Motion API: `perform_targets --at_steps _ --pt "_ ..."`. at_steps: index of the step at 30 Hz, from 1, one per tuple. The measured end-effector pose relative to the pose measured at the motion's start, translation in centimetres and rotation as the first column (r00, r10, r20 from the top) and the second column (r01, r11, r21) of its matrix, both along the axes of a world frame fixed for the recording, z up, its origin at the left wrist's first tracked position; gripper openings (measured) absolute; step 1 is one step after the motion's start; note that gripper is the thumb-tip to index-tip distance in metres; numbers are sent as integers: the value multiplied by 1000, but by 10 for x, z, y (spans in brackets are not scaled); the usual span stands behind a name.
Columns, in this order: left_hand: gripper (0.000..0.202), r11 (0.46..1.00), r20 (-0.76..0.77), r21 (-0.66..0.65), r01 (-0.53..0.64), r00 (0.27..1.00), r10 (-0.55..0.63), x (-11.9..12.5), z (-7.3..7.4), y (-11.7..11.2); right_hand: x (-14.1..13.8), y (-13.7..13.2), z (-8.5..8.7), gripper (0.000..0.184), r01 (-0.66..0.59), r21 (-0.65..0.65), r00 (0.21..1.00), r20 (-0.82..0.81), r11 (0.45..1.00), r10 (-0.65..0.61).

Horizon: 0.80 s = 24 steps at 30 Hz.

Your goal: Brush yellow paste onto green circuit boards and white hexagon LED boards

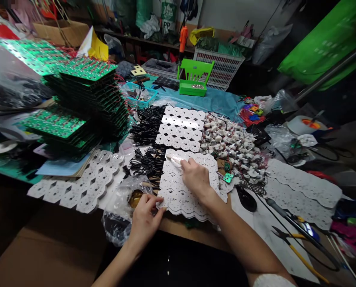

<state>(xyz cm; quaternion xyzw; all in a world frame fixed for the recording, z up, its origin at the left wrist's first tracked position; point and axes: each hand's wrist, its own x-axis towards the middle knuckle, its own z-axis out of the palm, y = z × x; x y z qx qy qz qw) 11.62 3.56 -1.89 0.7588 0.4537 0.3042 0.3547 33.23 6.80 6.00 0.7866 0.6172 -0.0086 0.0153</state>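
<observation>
The left hand (144,215) is at the near left corner of a stack of white boards (178,191), which lies on the desk (173,228) in front of the person. Its thumb and forefinger come to this corner, but I cannot tell if they pinch it. The right hand (197,179) is above the same stack, its fingers closed together and pinching a thin pale stick (173,160), whose tip points to the far left part of the top board.

Just behind is 1 more white stack (180,129), with black cables (148,127) at its left and a heap of small white parts (231,139) at its right. Beside the left hand there is a clear plastic bag (124,207). Farther left rise tall piles of green boards (89,69). At the right, pliers (300,255) with yellow handles lie near a pen-like tool (294,223)
</observation>
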Motion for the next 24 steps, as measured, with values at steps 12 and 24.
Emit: perform_targets --at_steps 12,24 --pt "15 999 -39 32 -19 999 20 1 14 -6 49 -8 -18 23 312 317 924 -320 896 -208" --pt "57 461 519 -805 374 820 240 15 76 30 77 -94 -56 47 739 341 500 -856 581 -132"
